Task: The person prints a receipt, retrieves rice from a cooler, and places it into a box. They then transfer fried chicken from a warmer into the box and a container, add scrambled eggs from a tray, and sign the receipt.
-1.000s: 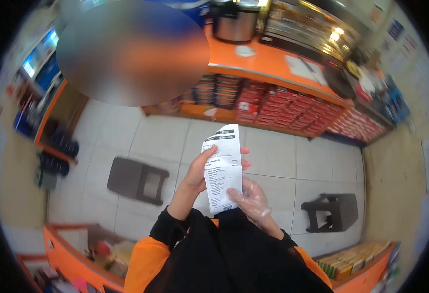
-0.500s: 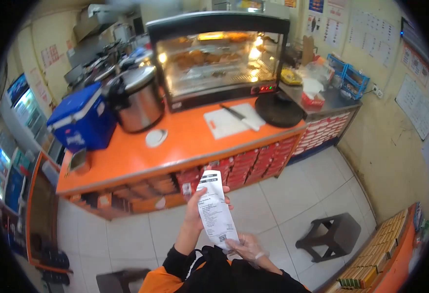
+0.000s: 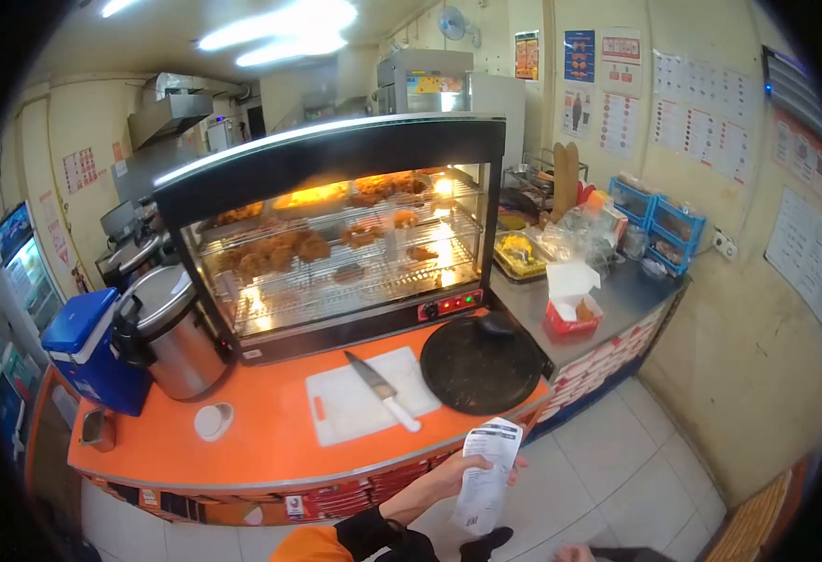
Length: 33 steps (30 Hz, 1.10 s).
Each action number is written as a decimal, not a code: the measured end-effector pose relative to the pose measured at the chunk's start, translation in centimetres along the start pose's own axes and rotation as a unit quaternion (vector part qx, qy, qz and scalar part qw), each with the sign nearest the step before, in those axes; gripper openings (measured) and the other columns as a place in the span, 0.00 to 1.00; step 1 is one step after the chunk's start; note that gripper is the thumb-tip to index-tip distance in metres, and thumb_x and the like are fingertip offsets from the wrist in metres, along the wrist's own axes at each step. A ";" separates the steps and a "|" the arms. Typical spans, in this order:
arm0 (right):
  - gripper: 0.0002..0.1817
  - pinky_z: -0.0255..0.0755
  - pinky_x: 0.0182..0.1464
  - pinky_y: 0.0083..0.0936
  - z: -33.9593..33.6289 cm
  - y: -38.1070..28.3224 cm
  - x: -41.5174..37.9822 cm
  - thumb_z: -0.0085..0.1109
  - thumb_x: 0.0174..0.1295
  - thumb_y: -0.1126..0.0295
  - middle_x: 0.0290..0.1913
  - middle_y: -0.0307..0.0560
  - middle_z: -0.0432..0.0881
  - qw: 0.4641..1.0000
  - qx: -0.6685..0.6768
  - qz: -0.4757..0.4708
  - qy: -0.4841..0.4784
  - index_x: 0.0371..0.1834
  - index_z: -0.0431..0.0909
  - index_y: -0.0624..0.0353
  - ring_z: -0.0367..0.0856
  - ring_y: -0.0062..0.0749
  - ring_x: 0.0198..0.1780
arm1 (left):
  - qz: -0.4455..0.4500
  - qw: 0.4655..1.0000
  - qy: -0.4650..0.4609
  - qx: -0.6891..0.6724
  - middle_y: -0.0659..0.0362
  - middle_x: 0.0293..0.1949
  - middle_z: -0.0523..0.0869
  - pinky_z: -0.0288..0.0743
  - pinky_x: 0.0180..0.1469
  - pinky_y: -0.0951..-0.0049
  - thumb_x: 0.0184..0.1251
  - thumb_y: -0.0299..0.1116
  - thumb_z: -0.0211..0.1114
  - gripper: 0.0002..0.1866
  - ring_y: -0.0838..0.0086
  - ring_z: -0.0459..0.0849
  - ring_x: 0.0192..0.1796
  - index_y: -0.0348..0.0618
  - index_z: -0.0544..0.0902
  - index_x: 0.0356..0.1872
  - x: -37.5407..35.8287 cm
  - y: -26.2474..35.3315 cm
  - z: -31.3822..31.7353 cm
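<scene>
My left hand (image 3: 449, 475) is closed on a long white printed receipt (image 3: 488, 487), thumb across its front and fingertips showing past its right edge. The receipt hangs in front of the orange counter (image 3: 271, 452), its dark header bars at the top and a small square code near the bottom. Only a small part of my right hand (image 3: 575, 554) shows at the lower edge, apart from the receipt; its fingers are mostly cut off. Nearest on the counter are a knife (image 3: 380, 386) lying on a white cutting board (image 3: 333, 413) and a round black board (image 3: 479, 367).
A lit glass warmer (image 3: 336, 234) holds fried pieces on racks. Left of it stand a steel cooker (image 3: 182, 347) and a blue cooler (image 3: 102, 361). On the steel side table (image 3: 523, 304) are an open red-and-white box (image 3: 572, 314), a yellow-filled tray (image 3: 521, 255) and blue baskets (image 3: 670, 234).
The view has tilted up and moved closer to the counter. My right hand has let go of the receipt's lower end and dropped to the bottom edge; the left still holds it.
</scene>
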State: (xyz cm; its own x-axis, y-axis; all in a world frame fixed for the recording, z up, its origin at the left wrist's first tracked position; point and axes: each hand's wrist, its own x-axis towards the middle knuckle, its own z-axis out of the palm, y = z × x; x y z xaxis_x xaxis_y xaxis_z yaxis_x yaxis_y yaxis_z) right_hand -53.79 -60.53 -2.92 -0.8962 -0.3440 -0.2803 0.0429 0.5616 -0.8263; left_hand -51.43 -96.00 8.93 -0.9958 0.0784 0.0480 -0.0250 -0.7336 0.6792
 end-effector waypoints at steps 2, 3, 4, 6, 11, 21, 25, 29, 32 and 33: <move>0.28 0.70 0.49 0.34 -8.1 -2.6 4.3 0.47 0.64 0.47 0.47 0.52 0.77 0.986 -0.160 0.051 -0.018 0.51 0.71 0.62 0.76 0.39 0.46 | 0.013 0.999 0.015 0.027 0.47 0.49 0.78 0.72 0.54 0.64 0.50 0.27 0.52 0.29 0.63 0.79 0.47 0.33 0.66 0.58 6.5 -1.5 -0.7; 0.28 0.69 0.51 0.34 -10.5 -0.7 6.7 0.46 0.64 0.47 0.47 0.53 0.77 0.988 -0.134 0.072 0.014 0.52 0.70 0.62 0.75 0.40 0.47 | 0.003 0.999 0.008 0.040 0.48 0.51 0.78 0.72 0.54 0.65 0.50 0.26 0.51 0.30 0.64 0.79 0.48 0.35 0.65 0.60 10.1 -2.2 -1.3; 0.29 0.68 0.52 0.34 -12.4 2.7 8.3 0.46 0.64 0.46 0.48 0.54 0.77 0.989 -0.109 0.092 0.048 0.53 0.70 0.62 0.75 0.41 0.49 | 0.002 0.999 0.027 0.027 0.48 0.51 0.78 0.72 0.55 0.65 0.49 0.26 0.51 0.30 0.64 0.79 0.48 0.35 0.65 0.60 12.1 -2.9 -2.1; 0.28 0.63 0.58 0.33 -14.5 -1.8 10.1 0.42 0.66 0.51 0.55 0.59 0.74 0.964 -0.205 0.129 0.107 0.58 0.67 0.64 0.71 0.47 0.57 | -0.015 0.998 0.054 0.006 0.49 0.51 0.78 0.72 0.56 0.65 0.49 0.25 0.51 0.30 0.65 0.79 0.48 0.34 0.66 0.59 15.2 -3.2 -3.8; 0.10 0.74 0.42 0.28 -18.1 -9.6 27.4 0.56 0.59 0.67 0.36 0.48 0.81 0.979 -0.106 -0.113 0.135 0.42 0.75 0.57 0.81 0.36 0.39 | 0.051 0.984 0.156 0.062 0.50 0.46 0.78 0.75 0.53 0.67 0.51 0.23 0.50 0.25 0.65 0.80 0.46 0.31 0.68 0.55 22.2 -1.8 -5.2; 0.12 0.74 0.44 0.26 -22.2 -26.0 52.4 0.56 0.59 0.62 0.37 0.44 0.82 0.934 -0.127 -0.313 -0.119 0.43 0.76 0.54 0.81 0.35 0.39 | -0.033 0.962 0.264 0.069 0.50 0.47 0.78 0.77 0.49 0.65 0.48 0.23 0.48 0.30 0.64 0.80 0.45 0.34 0.66 0.59 44.2 -2.6 -8.2; 0.11 0.74 0.40 0.26 -25.9 -27.6 57.9 0.54 0.59 0.62 0.34 0.44 0.82 0.910 -0.222 -0.331 -0.111 0.41 0.77 0.54 0.82 0.33 0.36 | 0.052 0.986 0.150 0.045 0.50 0.48 0.78 0.75 0.49 0.66 0.42 0.24 0.46 0.35 0.65 0.80 0.44 0.33 0.65 0.61 53.7 -0.7 -7.7; 0.12 0.73 0.35 0.31 -31.4 -32.7 71.2 0.55 0.56 0.60 0.31 0.48 0.81 0.881 -0.302 -0.362 -0.053 0.38 0.77 0.53 0.81 0.39 0.32 | 0.134 0.975 0.166 0.062 0.52 0.46 0.79 0.71 0.54 0.68 0.45 0.25 0.44 0.32 0.68 0.79 0.45 0.30 0.67 0.59 67.7 2.0 -6.1; 0.14 0.72 0.40 0.33 -32.8 -35.8 82.7 0.55 0.54 0.62 0.36 0.51 0.82 0.867 -0.254 -0.428 0.004 0.39 0.76 0.58 0.80 0.44 0.39 | 0.164 0.958 0.145 0.186 0.51 0.47 0.80 0.70 0.54 0.70 0.54 0.25 0.42 0.26 0.68 0.79 0.46 0.31 0.69 0.57 76.4 3.1 -8.7; 0.17 0.72 0.44 0.33 -32.9 -36.6 87.5 0.57 0.53 0.61 0.39 0.53 0.81 0.882 -0.250 -0.399 -0.018 0.42 0.75 0.59 0.80 0.45 0.41 | 0.179 0.941 0.142 0.249 0.50 0.47 0.80 0.70 0.53 0.70 0.57 0.25 0.42 0.23 0.68 0.79 0.46 0.32 0.70 0.56 79.5 3.3 -9.2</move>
State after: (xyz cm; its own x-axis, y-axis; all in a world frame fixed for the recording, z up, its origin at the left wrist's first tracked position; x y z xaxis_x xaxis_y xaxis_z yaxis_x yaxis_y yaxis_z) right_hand -148.31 -86.37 18.85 -0.5381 -0.7984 0.2701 -0.8032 0.3886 -0.4515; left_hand -131.45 -98.44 8.24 -0.9175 -0.3493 0.1901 0.2915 -0.2656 0.9190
